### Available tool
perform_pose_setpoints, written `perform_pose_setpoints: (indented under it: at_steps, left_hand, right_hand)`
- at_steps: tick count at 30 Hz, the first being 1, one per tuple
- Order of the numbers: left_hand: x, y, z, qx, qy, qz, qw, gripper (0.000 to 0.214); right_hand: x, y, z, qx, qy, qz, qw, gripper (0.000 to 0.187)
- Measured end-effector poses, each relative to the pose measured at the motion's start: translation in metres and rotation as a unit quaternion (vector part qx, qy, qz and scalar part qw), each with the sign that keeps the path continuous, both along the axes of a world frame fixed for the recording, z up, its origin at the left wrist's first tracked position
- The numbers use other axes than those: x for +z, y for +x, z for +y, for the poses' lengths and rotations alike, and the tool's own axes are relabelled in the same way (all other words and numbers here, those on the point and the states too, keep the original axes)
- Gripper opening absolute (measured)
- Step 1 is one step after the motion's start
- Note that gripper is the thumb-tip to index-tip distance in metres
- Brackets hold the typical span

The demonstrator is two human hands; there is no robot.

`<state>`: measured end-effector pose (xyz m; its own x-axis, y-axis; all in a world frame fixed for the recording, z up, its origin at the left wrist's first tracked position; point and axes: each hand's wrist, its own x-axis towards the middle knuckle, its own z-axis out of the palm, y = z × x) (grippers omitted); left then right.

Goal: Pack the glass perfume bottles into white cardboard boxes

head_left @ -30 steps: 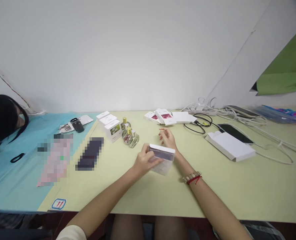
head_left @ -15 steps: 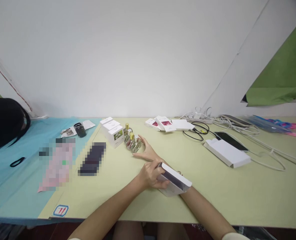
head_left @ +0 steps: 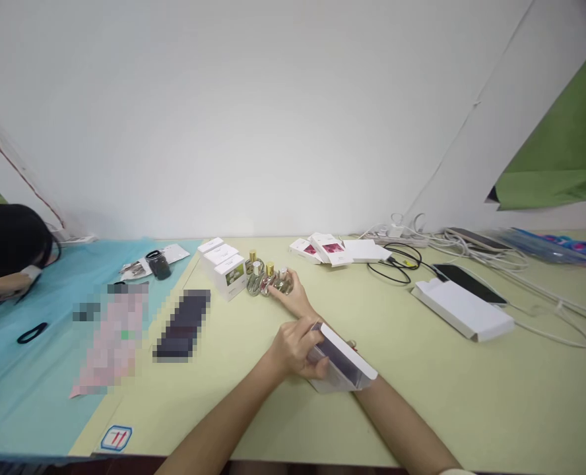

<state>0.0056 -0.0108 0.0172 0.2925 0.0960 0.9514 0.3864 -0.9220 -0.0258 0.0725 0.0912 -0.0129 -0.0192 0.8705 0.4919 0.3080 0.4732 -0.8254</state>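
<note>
My left hand [head_left: 293,349] grips a white cardboard box [head_left: 345,359], tilted, with its open end toward the right above my right forearm. Beyond it, my right hand [head_left: 295,297] reaches across to a group of small glass perfume bottles [head_left: 254,284] with gold and silver caps. Its thumb and fingers close around the rightmost, silver-capped perfume bottle [head_left: 285,282], which still stands among the others. Just left of the bottles, white boxes [head_left: 231,277] stand in a row, the nearest with a green picture on its front.
Flattened white boxes with pink pictures [head_left: 330,249] lie at the back. To the right are a white box [head_left: 464,309], a phone [head_left: 468,284] and tangled cables [head_left: 515,264]. A dark jar [head_left: 158,265] stands on the blue cloth [head_left: 40,376]. Another person's hand [head_left: 8,285] shows far left.
My right hand has moved onto the rightmost bottle and closed around it; that bottle has shifted slightly right. My left hand still holds the box. Another person's hand has appeared at far left.
</note>
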Motion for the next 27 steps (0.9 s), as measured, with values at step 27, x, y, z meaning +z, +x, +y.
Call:
perform_pose_setpoints:
  at_steps: [27]
  left_hand:
    - [-0.006, 0.006, 0.002, -0.032, -0.008, -0.002, 0.999, 0.029]
  right_hand:
    - [0.02, -0.011, 0.015, -0.128, 0.165, -0.233, 0.95, 0.053]
